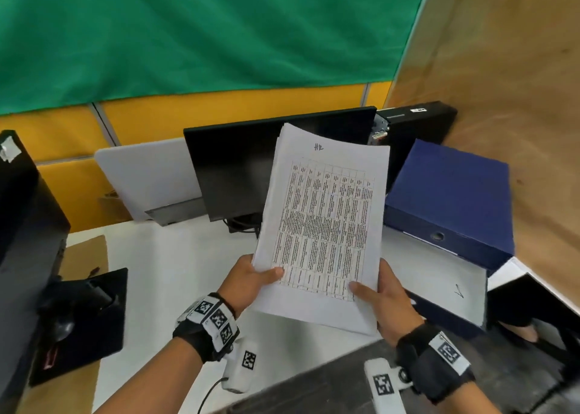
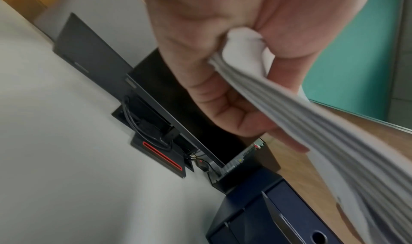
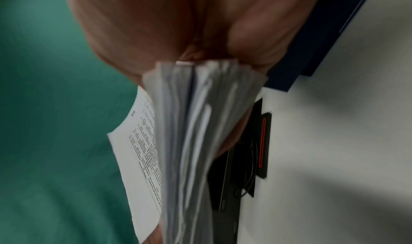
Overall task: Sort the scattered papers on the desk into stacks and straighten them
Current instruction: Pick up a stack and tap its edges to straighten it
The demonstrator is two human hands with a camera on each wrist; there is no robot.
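A thick stack of white papers (image 1: 323, 225) is held up above the white desk (image 1: 175, 272), its top sheet printed with a dense table. My left hand (image 1: 251, 280) grips the stack's lower left corner, thumb on top. My right hand (image 1: 384, 297) grips the lower right corner, thumb across the top sheet. In the left wrist view the fingers (image 2: 223, 89) curl under the fanned sheet edges (image 2: 312, 124). The right wrist view shows the stack's edge (image 3: 196, 142) pinched in my right hand (image 3: 189, 27). One more white sheet (image 1: 439, 275) lies on the desk at the right.
A black monitor (image 1: 251, 169) stands behind the stack, with a blue box file (image 1: 452, 194) to its right. A black stand (image 1: 88, 313) and a second monitor (image 1: 22, 225) sit at the left. A wooden panel (image 1: 502, 100) closes the right side.
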